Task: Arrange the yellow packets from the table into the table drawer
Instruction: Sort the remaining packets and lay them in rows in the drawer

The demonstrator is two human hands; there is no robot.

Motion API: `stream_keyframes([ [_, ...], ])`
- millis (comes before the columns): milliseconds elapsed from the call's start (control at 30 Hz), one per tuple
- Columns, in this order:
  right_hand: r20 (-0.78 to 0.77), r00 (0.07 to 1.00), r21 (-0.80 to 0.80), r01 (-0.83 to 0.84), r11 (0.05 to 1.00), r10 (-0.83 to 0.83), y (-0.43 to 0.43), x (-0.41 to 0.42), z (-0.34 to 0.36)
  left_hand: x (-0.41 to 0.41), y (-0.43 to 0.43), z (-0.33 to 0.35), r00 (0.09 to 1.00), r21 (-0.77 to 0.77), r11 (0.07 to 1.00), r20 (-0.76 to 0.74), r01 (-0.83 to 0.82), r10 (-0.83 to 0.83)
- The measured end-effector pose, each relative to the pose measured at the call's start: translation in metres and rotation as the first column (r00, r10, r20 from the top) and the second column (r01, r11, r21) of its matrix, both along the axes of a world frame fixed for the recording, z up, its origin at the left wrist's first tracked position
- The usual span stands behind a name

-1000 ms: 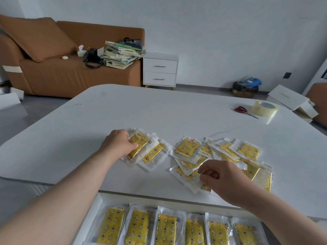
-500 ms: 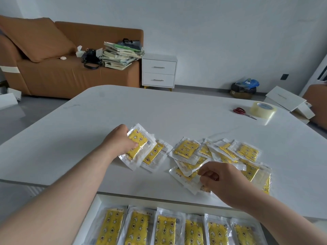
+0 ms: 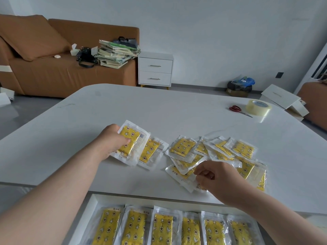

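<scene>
Yellow packet [image 3: 130,143] higher now (in left grip [image 3: 110,139])

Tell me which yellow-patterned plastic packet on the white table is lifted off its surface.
The leftmost yellow packet in clear plastic wrap, gripped by the left hand. It tilts up above the white table; the other packets lie flat.

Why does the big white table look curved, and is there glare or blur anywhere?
Head view: the wide-angle lens likely exaggerates the curve of the white round-cornered table and stretches the forearms at the bottom corners; light is soft, with only a faint shadow by the clear tape roll; small glints show on the clear-wrapped yellow packets in the open white drawer; nothing looks badly blurred.
</scene>
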State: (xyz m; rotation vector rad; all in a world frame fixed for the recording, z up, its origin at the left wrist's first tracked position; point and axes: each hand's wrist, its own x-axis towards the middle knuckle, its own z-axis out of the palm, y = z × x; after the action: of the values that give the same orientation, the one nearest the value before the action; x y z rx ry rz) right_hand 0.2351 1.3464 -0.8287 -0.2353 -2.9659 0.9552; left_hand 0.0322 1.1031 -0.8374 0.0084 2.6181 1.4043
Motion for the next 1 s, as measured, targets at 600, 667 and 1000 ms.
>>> stream_keyframes([
  [600, 0.064, 0.980, -0.136, 0.197, 0.971, -0.190, -0.062, -0.067, 0.022, -0.009, -0.071, 0.012, 0.981, 0.179, 0.965, 0.059, -0.192, 0.184],
  [667, 0.134, 0.958, -0.153, 0.273, 0.950, -0.254, -0.077, -0.091, 0.016, -0.012, -0.074, 0.011, 0.980, 0.194, 0.961, 0.065, -0.197, 0.188],
  [1000, 0.211, 0.949, 0.256, 0.176, 0.951, -0.233, -0.123, -0.146, -0.014, -0.020, -0.089, 0.011, 0.973, 0.277, 0.933, 0.080, -0.231, 0.217],
])
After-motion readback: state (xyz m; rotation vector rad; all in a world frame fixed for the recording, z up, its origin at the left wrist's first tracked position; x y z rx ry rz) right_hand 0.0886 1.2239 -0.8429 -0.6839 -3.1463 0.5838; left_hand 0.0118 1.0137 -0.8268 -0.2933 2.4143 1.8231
